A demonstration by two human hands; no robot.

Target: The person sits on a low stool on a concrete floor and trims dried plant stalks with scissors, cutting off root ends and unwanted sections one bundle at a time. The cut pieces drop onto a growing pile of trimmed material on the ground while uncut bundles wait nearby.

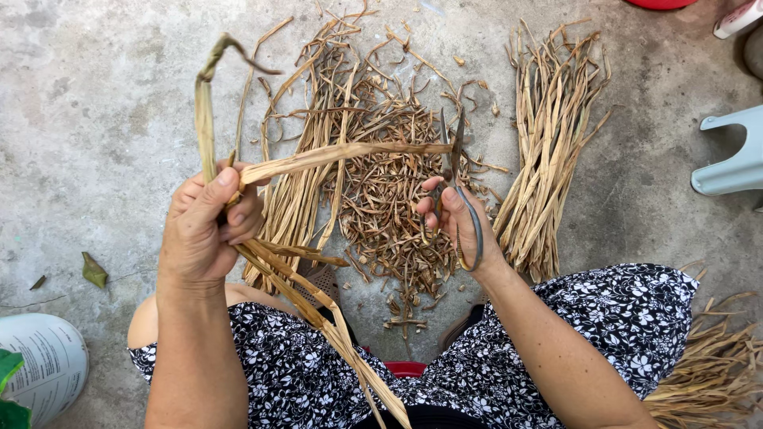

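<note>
My left hand [208, 226] grips a bunch of long dried plant stalks [296, 161]; one end sticks out to the right, another loops up above the hand, and the rest trails down over my lap. My right hand [457, 222] holds a pair of dark metal scissors [458, 163], blades pointing up. The blades meet the tip of the stalk that reaches across from my left hand. Below the hands a heap of short cut stalk scraps [389, 214] lies on the concrete floor [95, 119].
A trimmed bundle of dried stalks [548, 151] lies to the right, another stack [711, 365] at lower right. Loose long stalks [318, 87] sprawl behind the scraps. A pale plastic stool [735, 155] stands at the right edge, a white sack [44, 361] at lower left.
</note>
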